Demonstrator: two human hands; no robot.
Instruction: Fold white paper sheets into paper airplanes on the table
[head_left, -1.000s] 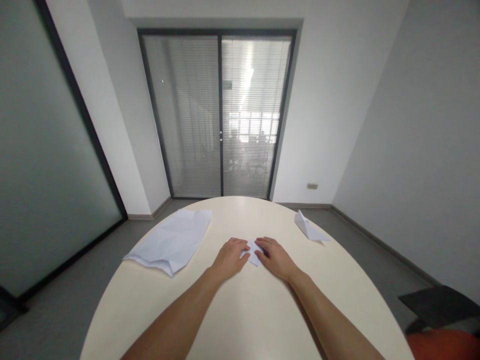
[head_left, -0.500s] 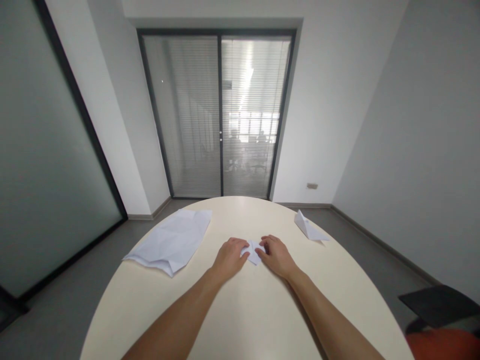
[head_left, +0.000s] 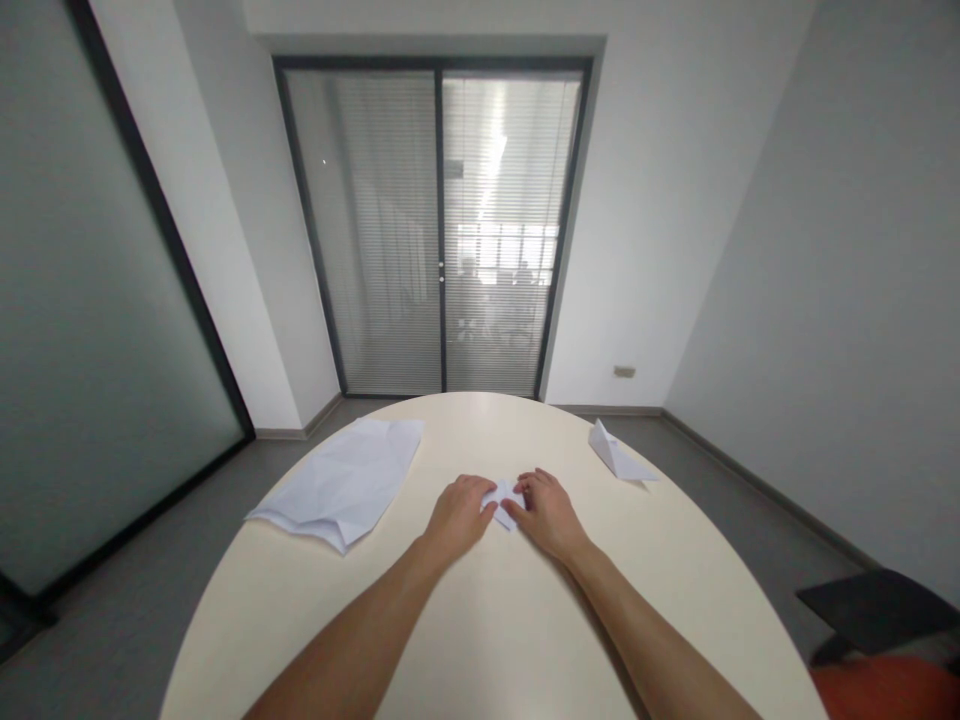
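A small folded piece of white paper (head_left: pixel 504 497) lies on the round table between my two hands. My left hand (head_left: pixel 463 512) grips its left side, thumb and fingers closed on the edge. On the opposite side, my right hand (head_left: pixel 550 512) holds the paper, its thumb lying over the front part and its fingers curled at the far right edge. Parts of the paper are hidden under the fingers, so its full folded shape cannot be seen.
White paper sheets (head_left: pixel 349 480), slightly creased, lie on the left of the cream table (head_left: pixel 480 640). A folded white paper piece (head_left: pixel 619 457) stands near the right edge. Beyond the table's lower right is a black and red chair (head_left: pixel 885 615). Glass doors (head_left: pixel 442 230) with blinds are behind.
My right hand has shifted slightly to the left, its thumb now further over the folded paper. The left hand has barely moved.
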